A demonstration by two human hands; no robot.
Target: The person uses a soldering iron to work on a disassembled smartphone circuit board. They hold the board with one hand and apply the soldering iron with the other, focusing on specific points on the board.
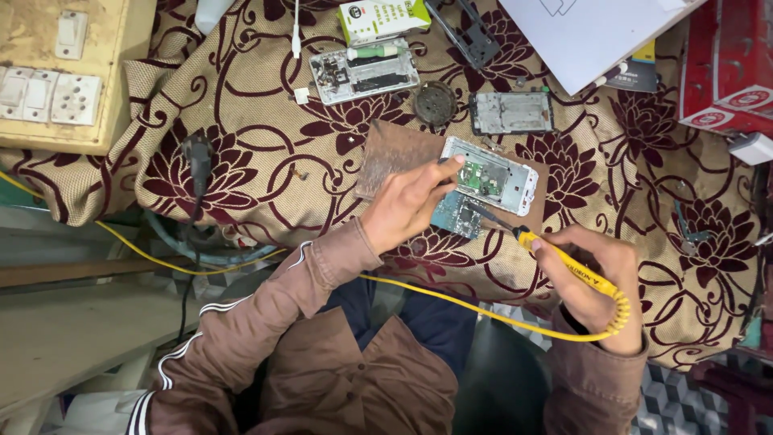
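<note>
The person's left hand [411, 205] reaches forward over a table draped in a beige woven cloth with dark maroon flower scrolls [241, 169], its fingers [447, 167] bent and pressing down on the near-left corner of a white rectangular phone frame with an exposed green circuit board [493, 177]. The frame lies directly beyond those fingertips, tilted, its long axis running from them away to the right, on a worn brown rectangular mat [398, 153]. The right hand [596, 282] is closed in a pen grip around a yellow plastic-handled soldering iron [564, 262], whose dark metal shaft slants up and to the left from the fingers; the tip [471, 205] sits at a small bluish circuit board [456, 216] that lies just below the frame, close beside the left thumb. The left hand is the nearer one to the frame, the right hand being well apart and joined to the work only through the iron. A coiled yellow cord [451, 302] trails from the handle back across the lap. Farther beyond the fingers lie a second opened silver phone chassis [366, 72], a bare grey metal phone plate [511, 113] and a round dark speaker disc [435, 103]; a cream switchboard with white sockets [56, 89] stands far left.
</note>
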